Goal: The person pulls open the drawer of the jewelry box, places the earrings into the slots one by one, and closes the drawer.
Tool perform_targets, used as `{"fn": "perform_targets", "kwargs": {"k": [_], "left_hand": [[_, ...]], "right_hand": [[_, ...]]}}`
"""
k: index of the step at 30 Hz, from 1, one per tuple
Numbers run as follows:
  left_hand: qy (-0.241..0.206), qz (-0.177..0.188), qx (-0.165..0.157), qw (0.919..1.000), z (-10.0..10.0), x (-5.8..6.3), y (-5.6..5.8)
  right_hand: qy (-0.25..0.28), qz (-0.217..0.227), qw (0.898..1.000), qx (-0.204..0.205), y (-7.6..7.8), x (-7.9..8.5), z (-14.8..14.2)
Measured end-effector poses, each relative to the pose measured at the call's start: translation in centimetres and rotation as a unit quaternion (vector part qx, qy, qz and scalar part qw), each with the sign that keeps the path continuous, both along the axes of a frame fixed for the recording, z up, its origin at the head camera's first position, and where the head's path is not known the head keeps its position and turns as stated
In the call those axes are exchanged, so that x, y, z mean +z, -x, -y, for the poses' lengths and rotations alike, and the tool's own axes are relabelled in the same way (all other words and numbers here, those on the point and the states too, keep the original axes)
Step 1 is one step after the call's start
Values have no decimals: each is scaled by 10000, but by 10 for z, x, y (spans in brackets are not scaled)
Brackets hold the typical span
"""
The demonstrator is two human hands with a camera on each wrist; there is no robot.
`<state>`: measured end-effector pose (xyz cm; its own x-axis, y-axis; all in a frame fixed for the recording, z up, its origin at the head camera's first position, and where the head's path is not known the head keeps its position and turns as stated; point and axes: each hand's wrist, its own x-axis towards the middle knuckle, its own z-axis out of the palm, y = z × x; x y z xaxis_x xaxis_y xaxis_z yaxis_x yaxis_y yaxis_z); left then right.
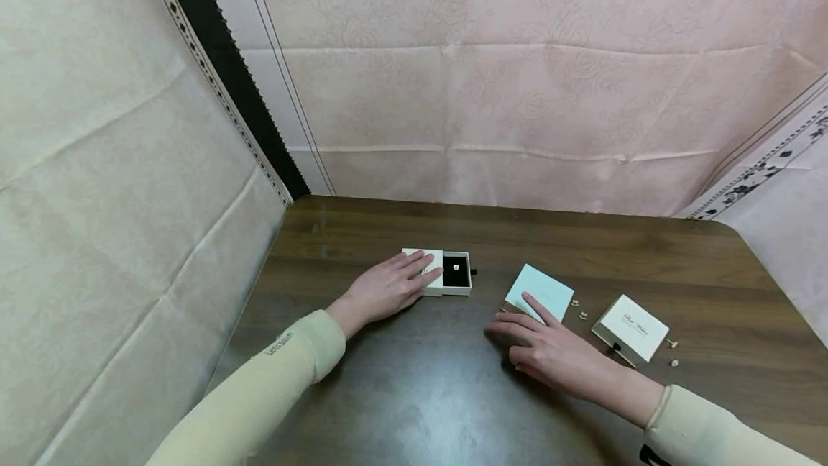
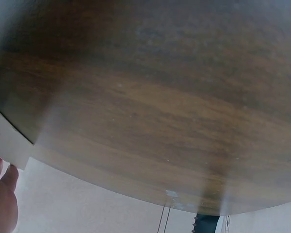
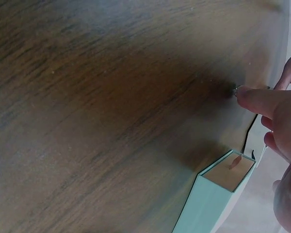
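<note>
A white sliding jewellery box (image 1: 432, 288) lies under my left hand (image 1: 388, 285), whose fingers rest on its sleeve. Its drawer stands partly out to the right, and one small stud earring (image 1: 456, 267) sits on the black insert (image 1: 456, 279). My right hand (image 1: 550, 351) is over the table by the light blue box (image 1: 540, 286), one finger stretched over that box's top. In the right wrist view a tiny shiny earring (image 3: 235, 91) shows at a fingertip of this hand, seemingly pinched; the opposing finger is hidden. The left wrist view shows fingertips (image 2: 9, 177) at the white box's edge.
Two small earrings (image 1: 583, 316) lie right of the light blue box. A white box with script lettering (image 1: 634, 329) stands farther right, with another earring (image 1: 673, 344) and a small stud (image 1: 675, 363) beside it. Pale cloth (image 1: 517, 121) hangs behind the brown wooden table (image 1: 362, 229).
</note>
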<state>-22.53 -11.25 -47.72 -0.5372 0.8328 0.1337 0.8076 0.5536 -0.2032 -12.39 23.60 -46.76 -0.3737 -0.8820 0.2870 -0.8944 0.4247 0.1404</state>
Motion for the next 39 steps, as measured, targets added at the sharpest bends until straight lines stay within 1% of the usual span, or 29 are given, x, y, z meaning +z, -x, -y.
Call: {"fn": "perform_targets", "kwargs": {"k": [4,12,18,21,24,28,30,34,39], "left_hand": [[7,16,23,10000,0,0,0],[-128,13,-21,9999,0,-1,1],[-101,86,6,9999,0,1,0],[-66,80,26,9999,0,1,-1],[-62,50,21,10000,0,2,-1],[-108,-22,-12,9999,1,1,0],[-148,-85,-46,9998,1,0,0],[-255,-212,-137,9994,1,-2,2],[-297,-220,-156,9992,0,-4,2]], "right_hand": [[-98,18,9999,-69,-1,1,1],[-158,-5,9998,-99,-2,3,3],[-195,46,9997,-119,-2,4,4],[-126,102,9998,-115,-1,8,5],[83,283,9995,-148,1,15,8],[442,702,9962,-284,8,30,14],[566,811,9945,-348,14,38,17],[688,830,9935,-377,29,53,23],[711,888,9929,-349,47,65,31]]}}
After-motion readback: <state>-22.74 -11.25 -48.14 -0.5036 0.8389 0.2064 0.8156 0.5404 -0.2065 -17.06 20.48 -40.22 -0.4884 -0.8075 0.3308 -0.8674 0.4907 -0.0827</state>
